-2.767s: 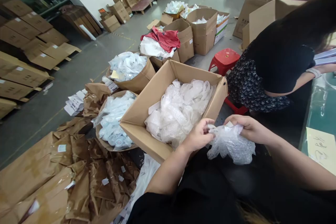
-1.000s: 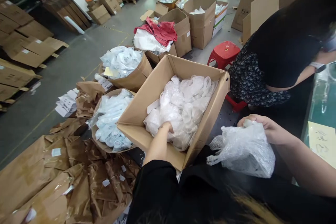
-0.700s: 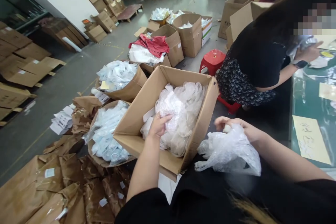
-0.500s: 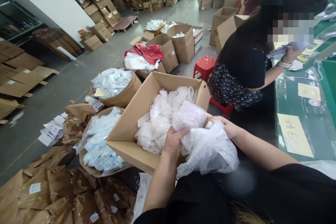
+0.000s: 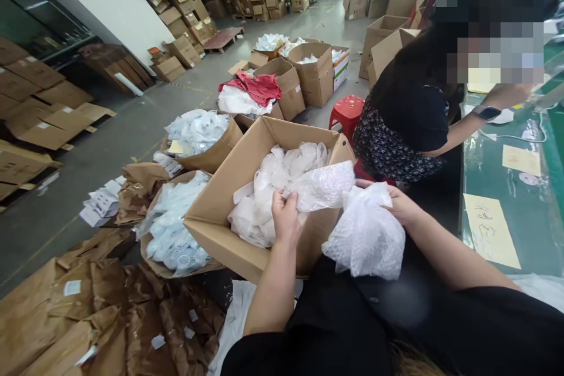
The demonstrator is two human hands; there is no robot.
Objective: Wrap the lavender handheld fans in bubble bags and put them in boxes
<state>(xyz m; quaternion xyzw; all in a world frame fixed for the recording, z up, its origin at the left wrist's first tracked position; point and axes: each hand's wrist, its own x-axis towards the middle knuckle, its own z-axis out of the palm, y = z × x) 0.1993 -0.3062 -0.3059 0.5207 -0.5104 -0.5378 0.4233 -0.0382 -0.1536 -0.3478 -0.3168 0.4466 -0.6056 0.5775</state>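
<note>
My left hand [image 5: 286,214] pinches one end of a bubble-wrap bag [image 5: 326,185], which stretches flat to the right over an open cardboard box [image 5: 215,185]. My right hand [image 5: 399,202] is closed on a crumpled bundle of bubble wrap [image 5: 365,235] that hangs in front of my body, just right of the box. The far end of the flat bag reaches close to my right fingers; whether they touch it I cannot tell. Inside the box lies a heap of similar clear bubble-wrap pieces [image 5: 273,173].
Left of the box stand containers of pale blue bagged items [image 5: 180,241]. Brown paper packages [image 5: 110,311] lie at the lower left. A co-worker [image 5: 405,111] sits at the green table [image 5: 489,182] on the right, near a red stool [image 5: 348,111].
The bubble-wrap bag at my left hand has been drawn out flat and long. My right hand has moved right and slightly up, with its bundle hanging more gathered. The co-worker's arm has lowered.
</note>
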